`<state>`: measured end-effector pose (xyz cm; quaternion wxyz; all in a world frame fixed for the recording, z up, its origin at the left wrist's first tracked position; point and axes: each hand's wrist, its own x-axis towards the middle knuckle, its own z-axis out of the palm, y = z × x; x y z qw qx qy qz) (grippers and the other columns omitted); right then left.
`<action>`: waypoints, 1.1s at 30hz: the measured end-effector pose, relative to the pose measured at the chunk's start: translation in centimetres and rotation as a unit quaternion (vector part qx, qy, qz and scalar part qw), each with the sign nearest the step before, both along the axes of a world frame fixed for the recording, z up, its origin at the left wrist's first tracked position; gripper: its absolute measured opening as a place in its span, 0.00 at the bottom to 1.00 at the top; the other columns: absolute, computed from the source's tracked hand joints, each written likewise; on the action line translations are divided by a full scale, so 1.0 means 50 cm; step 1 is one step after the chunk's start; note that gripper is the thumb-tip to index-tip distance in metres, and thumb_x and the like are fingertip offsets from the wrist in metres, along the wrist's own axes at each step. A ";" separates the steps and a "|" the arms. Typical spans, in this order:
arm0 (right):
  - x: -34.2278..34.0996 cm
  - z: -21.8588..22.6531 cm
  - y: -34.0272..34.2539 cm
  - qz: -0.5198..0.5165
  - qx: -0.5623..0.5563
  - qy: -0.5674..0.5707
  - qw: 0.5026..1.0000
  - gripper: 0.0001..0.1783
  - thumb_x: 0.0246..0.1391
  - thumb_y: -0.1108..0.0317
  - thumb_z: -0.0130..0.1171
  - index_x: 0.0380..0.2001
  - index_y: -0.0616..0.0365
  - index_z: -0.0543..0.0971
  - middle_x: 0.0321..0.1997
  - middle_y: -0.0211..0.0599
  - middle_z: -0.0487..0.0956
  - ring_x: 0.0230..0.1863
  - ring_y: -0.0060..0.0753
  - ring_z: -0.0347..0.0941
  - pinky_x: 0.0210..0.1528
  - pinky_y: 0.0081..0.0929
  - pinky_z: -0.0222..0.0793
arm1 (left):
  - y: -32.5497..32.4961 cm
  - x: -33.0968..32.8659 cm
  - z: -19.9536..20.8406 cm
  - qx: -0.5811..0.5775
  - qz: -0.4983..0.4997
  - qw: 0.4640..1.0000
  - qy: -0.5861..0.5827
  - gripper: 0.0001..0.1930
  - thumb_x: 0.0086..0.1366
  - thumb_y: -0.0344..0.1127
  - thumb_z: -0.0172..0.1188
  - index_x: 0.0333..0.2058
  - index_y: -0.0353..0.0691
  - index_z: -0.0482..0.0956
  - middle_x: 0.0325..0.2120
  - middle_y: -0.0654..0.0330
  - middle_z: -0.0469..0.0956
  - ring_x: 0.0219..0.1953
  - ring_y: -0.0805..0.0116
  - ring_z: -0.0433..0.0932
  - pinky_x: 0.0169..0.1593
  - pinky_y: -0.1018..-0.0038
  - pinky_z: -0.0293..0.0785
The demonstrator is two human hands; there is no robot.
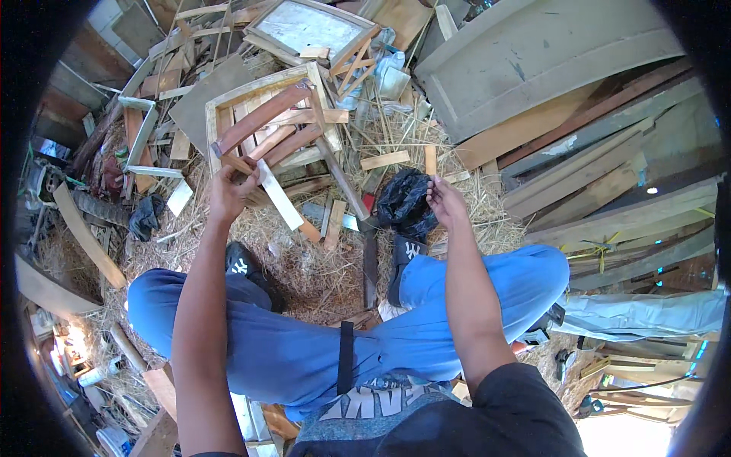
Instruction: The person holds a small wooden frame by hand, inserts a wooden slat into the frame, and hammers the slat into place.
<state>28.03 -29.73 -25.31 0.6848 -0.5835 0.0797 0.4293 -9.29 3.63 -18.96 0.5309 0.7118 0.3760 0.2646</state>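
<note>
My left hand (228,189) is closed around the near left corner of a reddish-brown wooden frame (263,116), which is tilted over a pile of wood. A white-faced strip of wood (279,195) slants down beside these fingers. My right hand (447,202) has its fingers drawn together at the right edge of a crumpled black plastic bag (405,199). What they pinch, if anything, is too small to make out. Just beyond the fingertips is a short pale wood block (431,161); whether they touch it I cannot tell.
Straw and wood offcuts cover the ground between my feet. A pale wooden frame (215,114) lies beyond my left hand, with a framed panel (308,29) farther off. A large grey board (548,57) leans at the far right, above stacked planks (579,183). A dark bar (370,263) lies between my shoes.
</note>
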 end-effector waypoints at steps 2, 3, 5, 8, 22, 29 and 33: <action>-0.016 0.033 0.025 0.022 0.017 -0.011 1.000 0.10 0.68 0.62 0.58 0.44 0.56 0.79 0.36 0.30 0.79 0.35 0.26 0.76 0.37 0.25 0.76 | 0.005 -0.013 -0.009 0.001 0.004 1.000 0.007 0.14 0.61 0.33 0.71 0.43 0.32 0.82 0.37 0.60 0.83 0.42 0.74 0.80 0.50 0.73 0.76; -0.013 0.047 0.031 0.034 0.029 -0.032 0.999 0.11 0.67 0.63 0.59 0.46 0.57 0.79 0.37 0.32 0.81 0.35 0.26 0.77 0.37 0.25 0.76 | -0.005 -0.002 0.000 0.048 0.008 0.999 0.023 0.13 0.60 0.32 0.71 0.42 0.32 0.83 0.37 0.60 0.84 0.42 0.73 0.81 0.50 0.73 0.77; -0.033 0.079 0.067 0.066 0.063 -0.062 0.994 0.15 0.66 0.64 0.60 0.51 0.61 0.79 0.39 0.35 0.82 0.36 0.27 0.79 0.36 0.25 0.78 | -0.007 -0.015 0.003 -0.002 0.000 1.000 -0.014 0.12 0.62 0.29 0.69 0.43 0.33 0.83 0.37 0.59 0.84 0.43 0.73 0.80 0.52 0.72 0.76; -0.058 0.130 0.122 0.122 0.092 -0.106 0.983 0.16 0.65 0.67 0.61 0.51 0.65 0.79 0.36 0.38 0.83 0.34 0.28 0.79 0.36 0.24 0.79 | -0.002 -0.033 -0.009 0.021 -0.013 0.999 -0.032 0.12 0.61 0.28 0.69 0.44 0.34 0.83 0.37 0.58 0.84 0.44 0.73 0.80 0.53 0.70 0.76; -0.287 0.359 0.391 0.438 0.108 -0.366 0.814 0.10 0.59 0.78 0.63 0.44 0.69 0.82 0.34 0.41 0.84 0.34 0.26 0.81 0.38 0.22 0.79 | -0.015 -0.016 0.029 0.073 -0.007 0.996 0.053 0.12 0.58 0.29 0.69 0.41 0.34 0.83 0.37 0.60 0.84 0.41 0.73 0.81 0.51 0.71 0.77; -0.367 0.252 0.475 0.397 0.084 -0.550 0.730 0.07 0.56 0.74 0.65 0.37 0.63 0.84 0.32 0.43 0.87 0.36 0.33 0.85 0.40 0.29 0.78 | -0.021 -0.012 0.050 0.093 -0.004 0.992 0.087 0.13 0.57 0.30 0.70 0.40 0.35 0.83 0.36 0.56 0.85 0.42 0.70 0.82 0.50 0.70 0.77; -0.382 0.234 0.497 0.370 0.116 -0.596 0.703 0.07 0.56 0.72 0.66 0.39 0.61 0.84 0.35 0.44 0.86 0.37 0.38 0.85 0.42 0.31 0.77 | -0.018 -0.015 0.042 0.051 -0.002 0.996 0.077 0.13 0.56 0.31 0.70 0.40 0.35 0.83 0.36 0.56 0.85 0.43 0.70 0.82 0.51 0.70 0.77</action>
